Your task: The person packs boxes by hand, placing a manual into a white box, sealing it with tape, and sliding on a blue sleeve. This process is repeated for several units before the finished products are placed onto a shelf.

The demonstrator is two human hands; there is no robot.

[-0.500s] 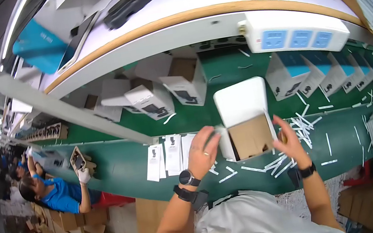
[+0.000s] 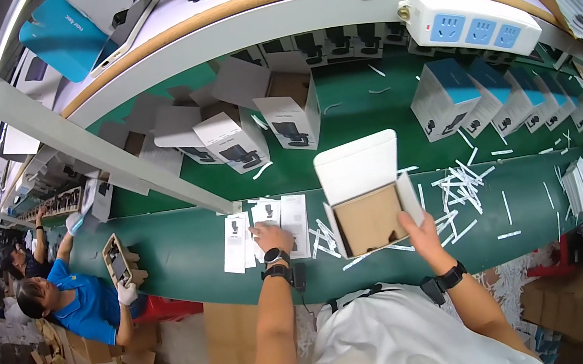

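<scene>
My right hand (image 2: 424,235) grips the lower right corner of a white box (image 2: 338,236), thumb on the rim. The box's lid (image 2: 358,163) is folded up and back, and a brown cardboard insert (image 2: 369,220) fills its inside. A dark bit shows at the insert's lower right edge. My left hand (image 2: 272,237) rests on the middle stack of white printed leaflets (image 2: 266,209), its fingers stretched over the top one. More leaflets (image 2: 235,244) lie to its left, and another stack (image 2: 295,216) to its right.
White paper strips (image 2: 462,186) lie scattered right of the box. Open white boxes (image 2: 288,117) stand at the back left, closed white-and-blue boxes (image 2: 445,98) at the back right. A power strip (image 2: 473,24) hangs on the shelf edge. A co-worker in blue (image 2: 88,301) handles a cardboard tray (image 2: 120,261).
My left hand has left the box's side and moved left onto the leaflets. My right hand has taken hold of the box, which has shifted left and is slightly turned.
</scene>
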